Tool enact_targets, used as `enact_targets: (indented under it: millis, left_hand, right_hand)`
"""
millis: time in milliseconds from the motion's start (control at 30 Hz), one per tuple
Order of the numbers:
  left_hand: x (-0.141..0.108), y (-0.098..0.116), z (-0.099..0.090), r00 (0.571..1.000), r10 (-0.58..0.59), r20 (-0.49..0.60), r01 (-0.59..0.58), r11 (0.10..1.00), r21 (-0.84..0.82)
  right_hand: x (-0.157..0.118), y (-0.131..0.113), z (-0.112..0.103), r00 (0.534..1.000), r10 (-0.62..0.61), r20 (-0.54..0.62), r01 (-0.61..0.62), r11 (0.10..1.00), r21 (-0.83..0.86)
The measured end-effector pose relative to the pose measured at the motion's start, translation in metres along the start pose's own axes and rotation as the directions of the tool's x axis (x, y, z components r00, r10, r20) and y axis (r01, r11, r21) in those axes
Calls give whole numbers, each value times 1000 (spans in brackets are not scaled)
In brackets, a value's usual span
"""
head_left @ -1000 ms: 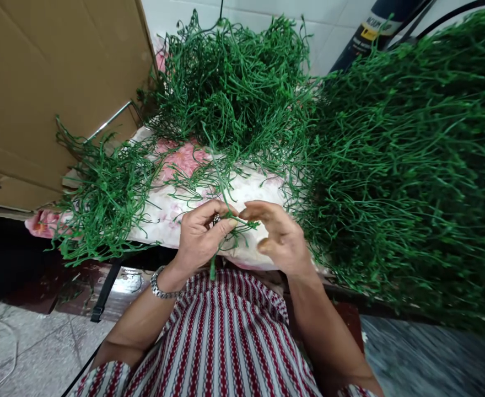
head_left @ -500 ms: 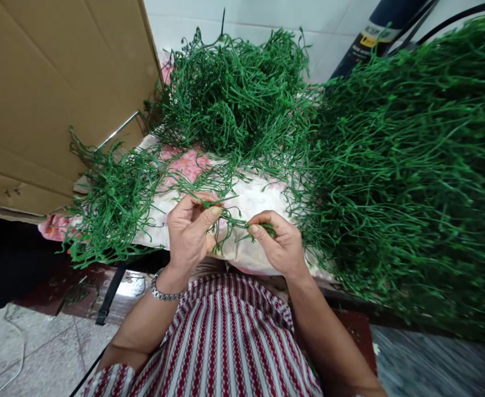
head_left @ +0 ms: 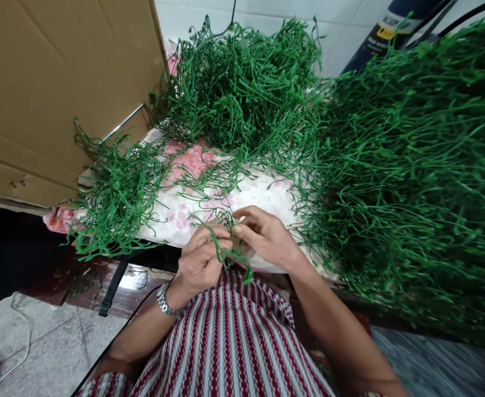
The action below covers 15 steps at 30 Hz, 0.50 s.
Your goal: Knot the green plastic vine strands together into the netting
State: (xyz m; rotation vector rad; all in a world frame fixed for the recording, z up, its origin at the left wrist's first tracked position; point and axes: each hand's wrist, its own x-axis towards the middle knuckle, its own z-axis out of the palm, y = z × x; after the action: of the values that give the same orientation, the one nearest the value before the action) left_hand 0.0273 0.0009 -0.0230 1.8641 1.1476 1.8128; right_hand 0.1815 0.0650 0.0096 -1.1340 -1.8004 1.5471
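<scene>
Close to the table's front edge, my left hand [head_left: 201, 259] is closed around a few thin green stems [head_left: 224, 251] that look like artificial plant sprigs. Their ends hang down over the apron. Beside it, my right hand [head_left: 269, 240] has thumb and index finger curled towards the same stems at their upper part. Whether those fingertips actually pinch a stem is hard to see. A few loose stems [head_left: 203, 190] lie on the floral cloth [head_left: 263, 196] just beyond my hands. To the left rests a smaller heap of the same green stems [head_left: 118, 204].
A large pile of green stems [head_left: 411, 182] fills the right side, and another heap [head_left: 246, 88] stands at the back. A cardboard box [head_left: 60, 82] stands at the left. A dark blue cylinder [head_left: 375, 41] leans against the tiled wall at the back.
My left hand has drawn down and turned knuckles-up, with stems hanging from it. My right hand has moved left, close to it. The view has shifted slightly.
</scene>
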Motion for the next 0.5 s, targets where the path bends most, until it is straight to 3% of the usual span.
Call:
enact_targets:
  millis: [167,267,367,433,500]
  left_hand:
    - [-12,-1,1,970,181,163,-188,982,28]
    - [-16,3,-2,948,211,237,-205,977,-50]
    - [-9,5,-11,980,109,167,-99,993,-66]
    - [5,0,-18,997,-20,75,15,997,70]
    - [23,-9,-23,989,-128,69,109,967,229]
  right_hand:
    - [5,-2,15,1000,2,-1,-2,973,230]
    - [-3,-5,14,996,-44,-77,56,985,161]
    - [-11,-7,11,989,-94,-114,99,994,44]
    - [-13,-8,7,991,-79,-110,79,997,-5]
    - [-15,-8,3,994,-52,-94,49,998,-43]
